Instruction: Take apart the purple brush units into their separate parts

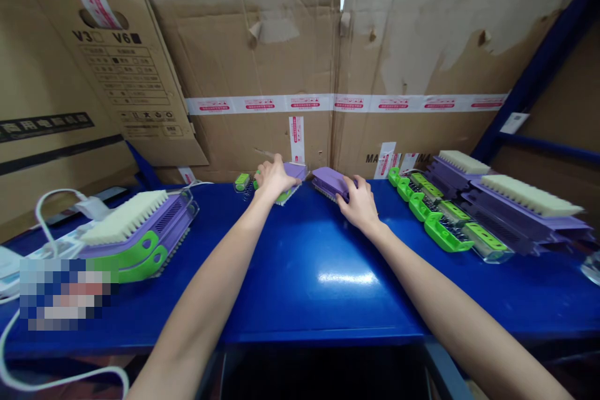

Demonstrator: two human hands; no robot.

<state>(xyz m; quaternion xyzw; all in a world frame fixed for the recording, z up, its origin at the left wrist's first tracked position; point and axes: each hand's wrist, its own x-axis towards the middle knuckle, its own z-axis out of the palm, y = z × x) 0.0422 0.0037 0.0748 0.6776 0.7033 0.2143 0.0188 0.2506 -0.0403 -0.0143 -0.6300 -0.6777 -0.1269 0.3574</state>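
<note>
The right hand grasps a purple, ridged plastic block ahead of its fingers. Just beyond the left hand sits a purple-and-green plastic piece, grip unclear from here; positioning seems underway, calling for steady fingers.

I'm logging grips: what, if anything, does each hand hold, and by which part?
The right hand holds a purple piece by its right end. The left hand rests over a purple-and-green piece; whether it grips it cannot be told.

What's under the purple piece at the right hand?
Under the purple piece: a greyish strip along its near edge, with blue table below. The rest is covered by the piece itself and the right hand.
</note>
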